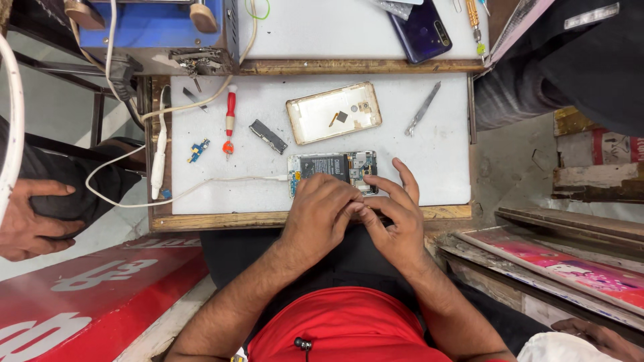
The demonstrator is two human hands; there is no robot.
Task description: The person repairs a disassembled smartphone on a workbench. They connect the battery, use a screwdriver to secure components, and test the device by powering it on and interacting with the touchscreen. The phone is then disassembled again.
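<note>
From the head view we look straight down at our two hands meeting over the near edge of the white worktop (443,167), and the thing under them is the opened phone (333,169), its battery and circuit board showing. The phone lies directly beyond our fingertips, touching or nearly touching the left hand (320,216), and its long axis runs left to right, parallel to the worktop's near edge. The left hand covers the phone's near side, so it is the nearer one; the right hand (396,224) sits just to the right, one finger stretched toward the phone's right end. The fingers of both hands are drawn close together and pinch toward each other where the hands meet; they seem to hold something very small between them, but we cannot make out what it is, or whether anything is there at all. A white cable (201,184) runs in from the left to the phone's left end. Farther out lie the gold back cover (333,112), a red-handled screwdriver (230,121), a metal pry tool (422,108) and a small dark plate (267,136), all well apart from the hands. Another person's hand (30,218) rests at the left edge, cut off by the frame.
</note>
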